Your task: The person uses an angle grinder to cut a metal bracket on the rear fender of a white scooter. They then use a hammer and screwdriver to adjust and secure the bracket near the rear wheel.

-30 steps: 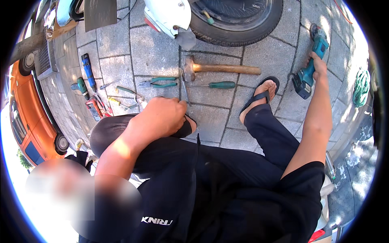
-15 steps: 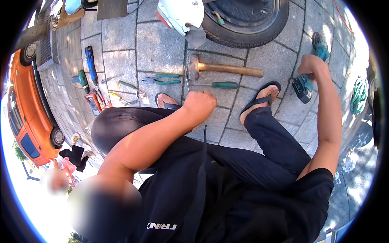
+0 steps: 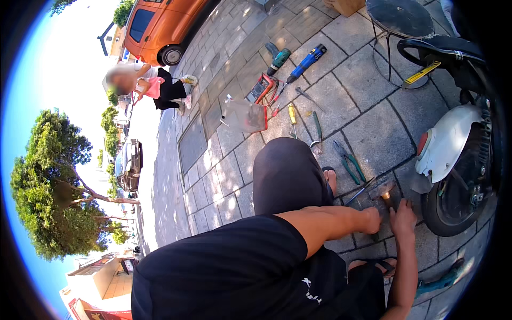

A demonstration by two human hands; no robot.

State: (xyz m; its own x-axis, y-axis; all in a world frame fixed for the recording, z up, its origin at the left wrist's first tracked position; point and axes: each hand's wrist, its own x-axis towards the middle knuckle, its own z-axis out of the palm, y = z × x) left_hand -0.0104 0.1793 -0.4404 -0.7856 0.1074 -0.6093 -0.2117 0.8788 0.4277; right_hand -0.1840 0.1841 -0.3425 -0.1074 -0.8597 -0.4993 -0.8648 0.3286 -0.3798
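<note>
both arms reach forward and down, close together, to the paving just past the knee. the left hand (image 3: 372, 220) is curled in a loose fist right beside the hammer (image 3: 388, 196), and i cannot tell if it grips anything. the right hand (image 3: 404, 218) has its fingers bent down onto the hammer's handle end, touching it. the hammer lies on the stone floor (image 3: 373, 122) just beside the scooter wheel (image 3: 461, 197), so room on that side is tight. green pliers (image 3: 349, 165) lie near, with bare stones beyond. farther off lie a blue tool (image 3: 306, 61), a green drill (image 3: 277, 57) and a clear plastic box (image 3: 244, 114).
</note>
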